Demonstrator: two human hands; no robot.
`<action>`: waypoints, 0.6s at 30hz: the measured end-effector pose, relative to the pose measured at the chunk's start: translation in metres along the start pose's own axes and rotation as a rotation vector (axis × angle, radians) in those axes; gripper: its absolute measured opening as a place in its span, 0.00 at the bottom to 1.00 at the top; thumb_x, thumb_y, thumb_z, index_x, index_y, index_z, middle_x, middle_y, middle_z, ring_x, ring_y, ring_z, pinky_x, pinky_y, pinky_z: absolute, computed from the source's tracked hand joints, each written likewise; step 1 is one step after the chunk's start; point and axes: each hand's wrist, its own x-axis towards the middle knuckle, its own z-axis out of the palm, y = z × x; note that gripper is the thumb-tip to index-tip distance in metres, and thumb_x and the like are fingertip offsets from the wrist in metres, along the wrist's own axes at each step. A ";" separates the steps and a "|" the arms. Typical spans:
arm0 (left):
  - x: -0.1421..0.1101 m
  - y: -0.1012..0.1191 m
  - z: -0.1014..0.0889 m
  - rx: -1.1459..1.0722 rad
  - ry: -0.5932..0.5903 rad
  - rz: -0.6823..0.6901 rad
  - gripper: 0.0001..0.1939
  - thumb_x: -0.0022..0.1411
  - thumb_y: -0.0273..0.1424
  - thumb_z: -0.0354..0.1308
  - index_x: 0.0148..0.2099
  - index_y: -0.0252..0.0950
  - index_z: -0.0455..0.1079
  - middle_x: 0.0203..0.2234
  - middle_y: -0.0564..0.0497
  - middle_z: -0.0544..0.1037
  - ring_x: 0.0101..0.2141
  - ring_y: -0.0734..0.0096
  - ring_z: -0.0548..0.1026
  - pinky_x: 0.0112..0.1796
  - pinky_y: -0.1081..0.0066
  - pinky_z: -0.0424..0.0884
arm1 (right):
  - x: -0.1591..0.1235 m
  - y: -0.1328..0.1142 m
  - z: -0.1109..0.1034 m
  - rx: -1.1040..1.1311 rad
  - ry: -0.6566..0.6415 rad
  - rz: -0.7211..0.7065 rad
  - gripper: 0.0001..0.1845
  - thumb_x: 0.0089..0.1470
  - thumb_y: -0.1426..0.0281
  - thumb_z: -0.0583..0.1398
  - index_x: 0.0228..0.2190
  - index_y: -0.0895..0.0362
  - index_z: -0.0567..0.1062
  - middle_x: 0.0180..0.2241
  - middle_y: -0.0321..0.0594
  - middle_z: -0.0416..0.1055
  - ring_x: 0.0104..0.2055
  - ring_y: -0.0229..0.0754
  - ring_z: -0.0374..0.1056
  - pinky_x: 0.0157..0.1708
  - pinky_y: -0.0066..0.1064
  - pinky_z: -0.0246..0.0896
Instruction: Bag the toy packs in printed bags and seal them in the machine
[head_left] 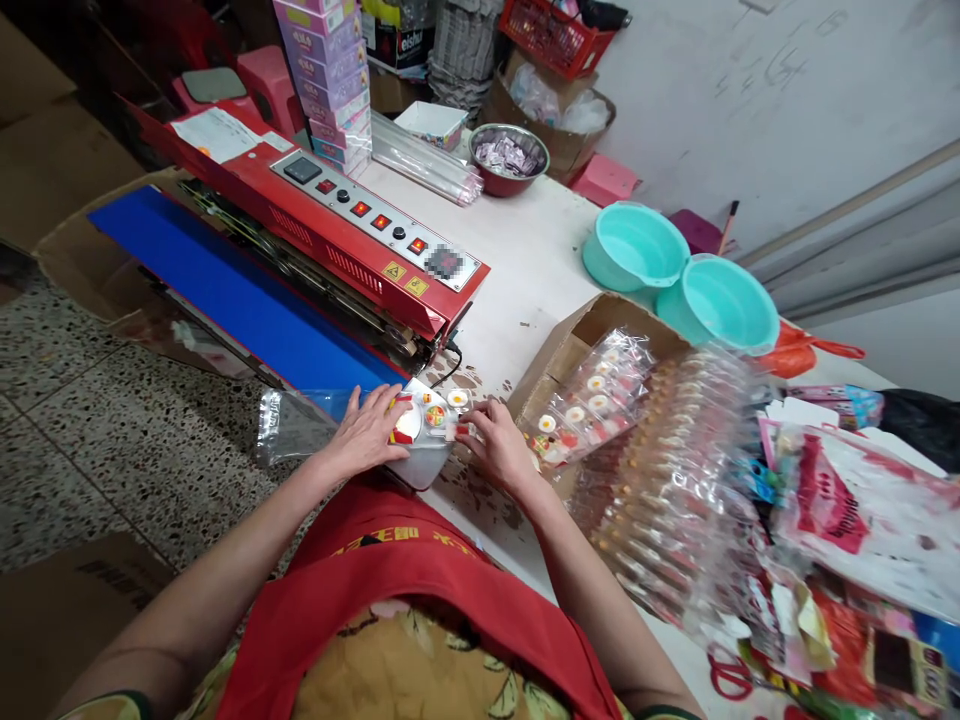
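Note:
A long clear plastic bag [296,428] lies across the table's front corner, beside the sealing machine's blue belt. Small food-shaped pieces, among them a fried egg [458,399] and a round pizza [434,415], show at its right end. My left hand [367,432] rests flat on the bag, fingers spread, partly covering the red-and-yellow pieces. At the right end, my right hand [495,440] has its thumb and fingers pinched together at the bag's edge. A small pale piece sits by those fingertips, and the exact grip is partly hidden.
A red sealing machine [322,215] with a blue belt [225,285] stands at left. The cardboard box [559,345] at right holds several filled packets [600,390]. Behind are turquoise basins [634,245] and a metal bowl [510,185]. Scissors [729,672] lie front right.

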 end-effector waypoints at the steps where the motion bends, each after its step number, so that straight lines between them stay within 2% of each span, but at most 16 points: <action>1: 0.000 0.000 0.000 0.006 -0.004 0.001 0.35 0.54 0.44 0.63 0.61 0.41 0.60 0.64 0.40 0.57 0.63 0.47 0.54 0.60 0.38 0.41 | 0.000 -0.003 0.003 0.017 0.025 -0.003 0.09 0.59 0.66 0.60 0.41 0.54 0.76 0.43 0.46 0.66 0.46 0.48 0.63 0.43 0.37 0.63; 6: -0.002 -0.001 -0.001 0.008 -0.013 0.020 0.36 0.55 0.45 0.62 0.62 0.41 0.59 0.64 0.39 0.57 0.63 0.48 0.53 0.60 0.38 0.40 | -0.002 -0.009 0.018 -0.016 0.067 -0.014 0.09 0.60 0.65 0.58 0.37 0.53 0.78 0.42 0.47 0.66 0.44 0.49 0.62 0.41 0.39 0.62; 8: -0.001 -0.003 -0.006 -0.010 -0.035 0.023 0.35 0.57 0.46 0.59 0.64 0.42 0.57 0.65 0.40 0.56 0.63 0.48 0.53 0.60 0.38 0.41 | -0.006 -0.009 0.022 0.033 0.187 0.048 0.10 0.59 0.64 0.59 0.41 0.54 0.76 0.44 0.47 0.65 0.46 0.50 0.61 0.45 0.41 0.63; 10: 0.003 -0.005 -0.015 -0.018 -0.065 0.033 0.31 0.61 0.46 0.55 0.64 0.46 0.56 0.65 0.42 0.55 0.63 0.50 0.53 0.60 0.40 0.44 | -0.013 -0.008 0.027 0.113 0.304 0.151 0.16 0.57 0.64 0.60 0.47 0.54 0.73 0.47 0.49 0.64 0.51 0.51 0.60 0.50 0.43 0.61; 11: 0.007 -0.006 -0.021 -0.018 -0.084 0.049 0.28 0.63 0.44 0.53 0.64 0.48 0.57 0.66 0.43 0.53 0.63 0.50 0.53 0.59 0.41 0.46 | -0.016 -0.009 0.029 0.149 0.323 0.207 0.19 0.57 0.64 0.61 0.49 0.55 0.71 0.49 0.49 0.63 0.53 0.52 0.60 0.52 0.45 0.60; 14: 0.025 -0.006 -0.036 -0.004 -0.220 0.145 0.21 0.64 0.37 0.53 0.60 0.51 0.63 0.65 0.47 0.55 0.61 0.51 0.57 0.56 0.49 0.57 | -0.022 -0.010 0.037 0.250 0.232 0.344 0.31 0.54 0.64 0.63 0.57 0.55 0.63 0.55 0.51 0.61 0.57 0.54 0.59 0.56 0.48 0.58; 18: 0.052 -0.004 -0.048 0.045 -0.436 0.205 0.16 0.58 0.36 0.59 0.50 0.44 0.71 0.57 0.45 0.64 0.52 0.52 0.64 0.46 0.59 0.65 | -0.019 -0.007 0.046 0.369 0.159 0.452 0.39 0.50 0.65 0.65 0.60 0.56 0.58 0.56 0.52 0.62 0.56 0.54 0.62 0.55 0.46 0.60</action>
